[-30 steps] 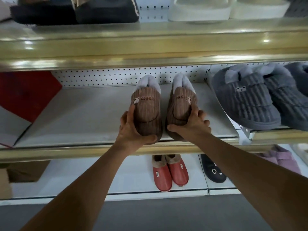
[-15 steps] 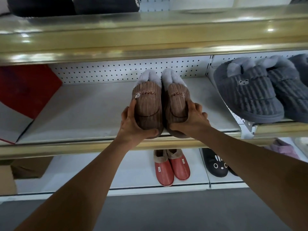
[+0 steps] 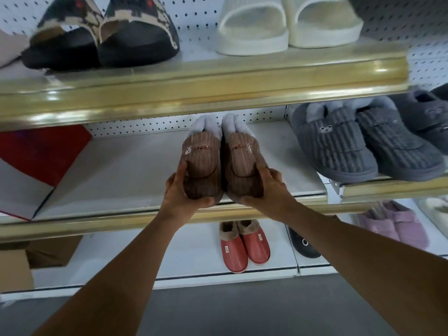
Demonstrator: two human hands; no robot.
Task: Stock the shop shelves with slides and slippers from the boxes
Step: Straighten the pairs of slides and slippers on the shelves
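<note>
**Head view: brown slipper pair held at the front edge of the middle shelf**

Head view places the middle shelf (image 3: 116, 175) across the centre of the frame, with its gold front lip running along the lower edge. Bare shelf surface extends left of centre as far as a red and white panel (image 3: 36, 161) at the far left. At right, grey slippers (image 3: 339, 146) stand close to the shelf divider. The upper shelf (image 3: 194, 93) overhangs above, carrying black patterned slides (image 3: 101, 35) and cream slides (image 3: 286, 23).

The brown slippers (image 3: 223, 166) sit side by side, touching, toes toward the lip and fleece collars toward the pegboard. The left hand (image 3: 184, 195) grips the left slipper, fingers on its outer side, thumb curled under the toe. The right hand (image 3: 269, 190) grips the right slipper likewise. Both forearms extend up from the lower corners. Red slippers (image 3: 242, 246) rest on the lower shelf beneath.
</note>
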